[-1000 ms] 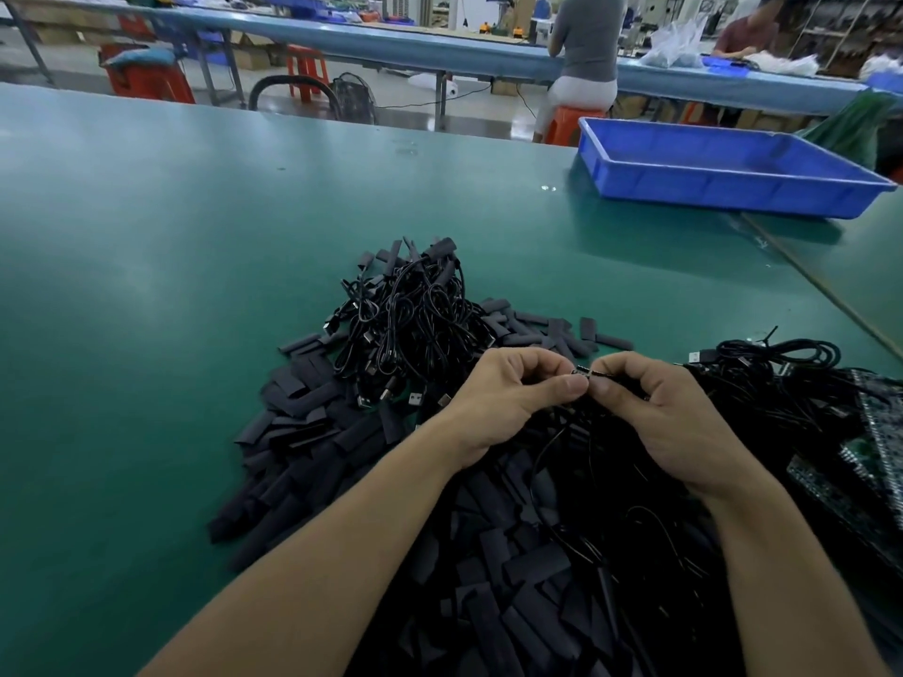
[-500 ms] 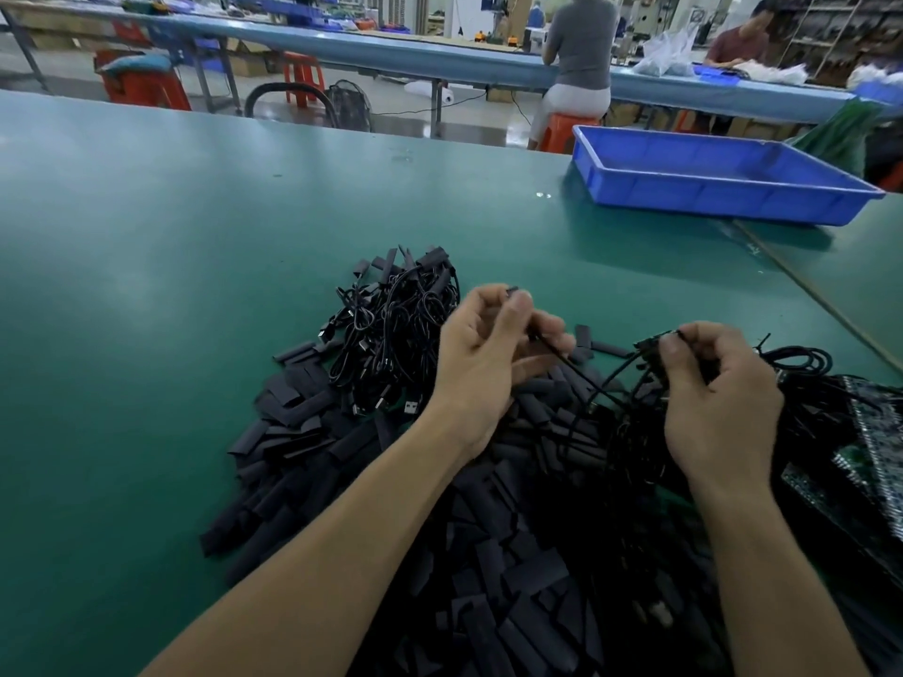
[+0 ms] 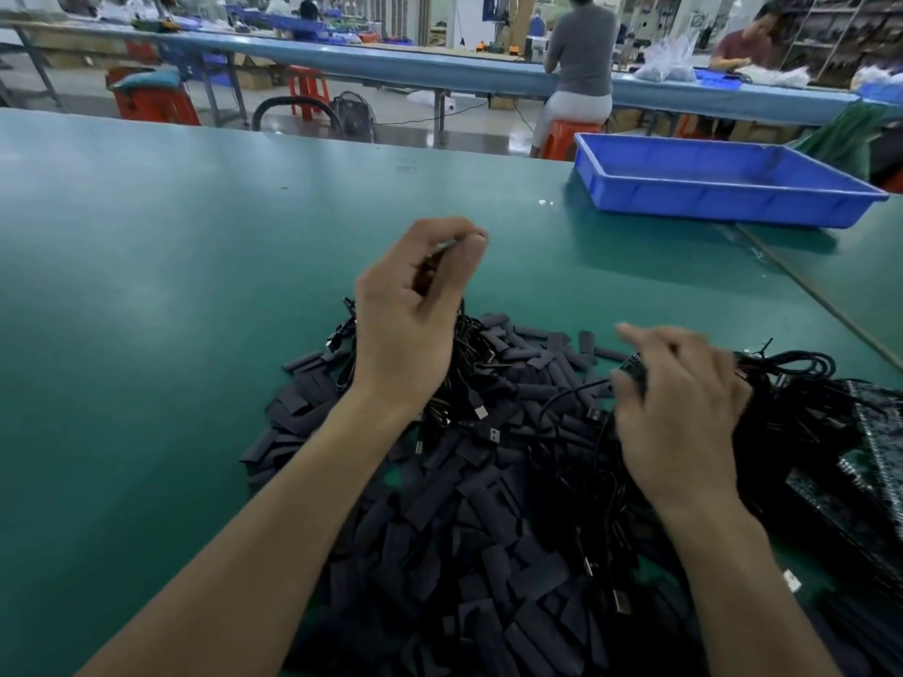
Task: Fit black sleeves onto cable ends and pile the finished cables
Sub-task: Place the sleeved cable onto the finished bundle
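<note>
My left hand (image 3: 415,305) is raised above the far side of the heap, its fingers curled round a black cable end that is mostly hidden in the hand. Below and behind it lies a tangle of sleeved black cables (image 3: 476,383) with USB plugs showing. Loose black sleeves (image 3: 454,520) cover the green table in front of me. My right hand (image 3: 679,412) rests on the bundle of black cables (image 3: 791,378) at the right, fingers curled round a dark cable end (image 3: 633,372). Motion blur smears both hands' fingertips.
Green circuit boards (image 3: 865,461) lie at the right edge beside the bundle. A blue tray (image 3: 723,188) stands at the far right of the green table (image 3: 146,295). Beyond the table's far edge are another bench, orange stools and seated people.
The hands have parted. My left hand rose and moved away from me with the cable end. My right hand swung right and down onto the cable bundle.
</note>
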Action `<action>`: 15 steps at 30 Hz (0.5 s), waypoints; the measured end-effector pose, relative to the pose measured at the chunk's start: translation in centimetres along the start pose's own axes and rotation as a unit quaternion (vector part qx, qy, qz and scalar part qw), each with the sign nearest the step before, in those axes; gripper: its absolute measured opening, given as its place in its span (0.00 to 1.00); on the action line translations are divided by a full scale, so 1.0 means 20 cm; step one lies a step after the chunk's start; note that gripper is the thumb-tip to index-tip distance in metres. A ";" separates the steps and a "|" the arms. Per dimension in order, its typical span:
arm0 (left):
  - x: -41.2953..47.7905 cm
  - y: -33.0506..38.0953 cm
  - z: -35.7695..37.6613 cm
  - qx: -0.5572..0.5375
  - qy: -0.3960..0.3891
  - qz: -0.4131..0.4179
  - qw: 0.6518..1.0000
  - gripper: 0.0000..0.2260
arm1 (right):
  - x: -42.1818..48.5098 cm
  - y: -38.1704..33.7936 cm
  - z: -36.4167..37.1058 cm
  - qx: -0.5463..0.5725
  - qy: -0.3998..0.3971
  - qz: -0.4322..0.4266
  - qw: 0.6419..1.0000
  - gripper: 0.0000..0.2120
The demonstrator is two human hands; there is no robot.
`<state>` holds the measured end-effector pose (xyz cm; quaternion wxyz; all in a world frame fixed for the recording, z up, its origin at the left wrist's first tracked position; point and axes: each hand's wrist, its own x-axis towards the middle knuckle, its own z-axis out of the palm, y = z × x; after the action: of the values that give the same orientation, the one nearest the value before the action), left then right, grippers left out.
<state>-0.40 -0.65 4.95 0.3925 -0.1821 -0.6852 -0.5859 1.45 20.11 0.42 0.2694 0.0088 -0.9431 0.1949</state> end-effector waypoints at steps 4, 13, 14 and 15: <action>-0.06 -0.05 0.01 0.154 -0.167 0.015 0.974 0.13 | -0.03 -0.07 0.05 0.006 -0.137 -0.155 0.978 0.11; -0.27 -0.19 0.04 0.130 -0.306 -0.163 0.929 0.05 | -0.04 -0.10 0.12 -0.099 -0.176 -0.001 0.979 0.17; -0.27 -0.19 0.04 0.119 -0.301 -0.188 0.927 0.06 | -0.04 -0.10 0.13 -0.111 -0.182 0.007 0.977 0.19; -0.28 -0.20 0.04 0.104 -0.289 -0.212 0.928 0.07 | -0.05 -0.10 0.13 -0.122 -0.186 0.011 0.975 0.20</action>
<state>-0.01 0.28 -1.90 0.0607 -0.1523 -0.8487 -0.5027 1.20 17.14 -1.31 0.0864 0.0016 -0.9933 0.0761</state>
